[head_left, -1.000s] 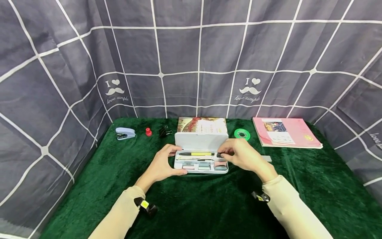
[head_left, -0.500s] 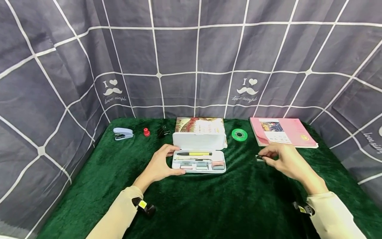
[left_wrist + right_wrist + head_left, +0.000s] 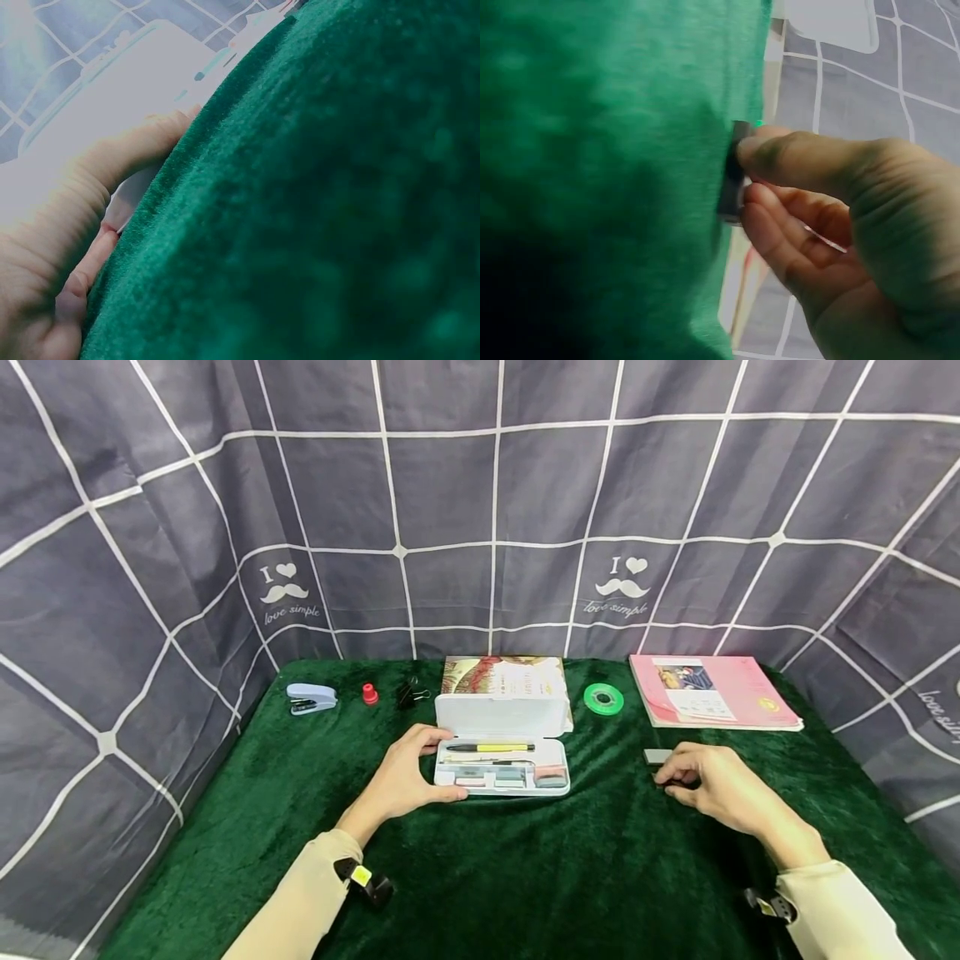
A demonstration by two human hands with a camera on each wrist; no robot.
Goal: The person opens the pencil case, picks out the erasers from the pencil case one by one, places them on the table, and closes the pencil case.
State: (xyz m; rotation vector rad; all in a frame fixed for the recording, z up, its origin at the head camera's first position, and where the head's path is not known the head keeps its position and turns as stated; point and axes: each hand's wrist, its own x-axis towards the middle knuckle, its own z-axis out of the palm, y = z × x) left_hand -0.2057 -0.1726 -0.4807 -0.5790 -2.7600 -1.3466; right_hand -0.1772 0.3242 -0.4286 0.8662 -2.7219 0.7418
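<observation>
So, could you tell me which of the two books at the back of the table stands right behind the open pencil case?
The floral-covered book: it lies directly behind the pencil case that the left hand holds. The pink book lies apart, far right.

Head view high, 2 wrist views close

sleeves: beige, long | wrists: black strapped cameras, yellow tags | hands (image 3: 720,785): bare

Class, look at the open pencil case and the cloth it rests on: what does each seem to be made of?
Pencil case: probably plastic, smooth and matte white, with rigid moulded rounded corners. Cloth: looks like dark green velvet or plush; the left wrist view shows a fuzzy pile with soft sheen.
</observation>
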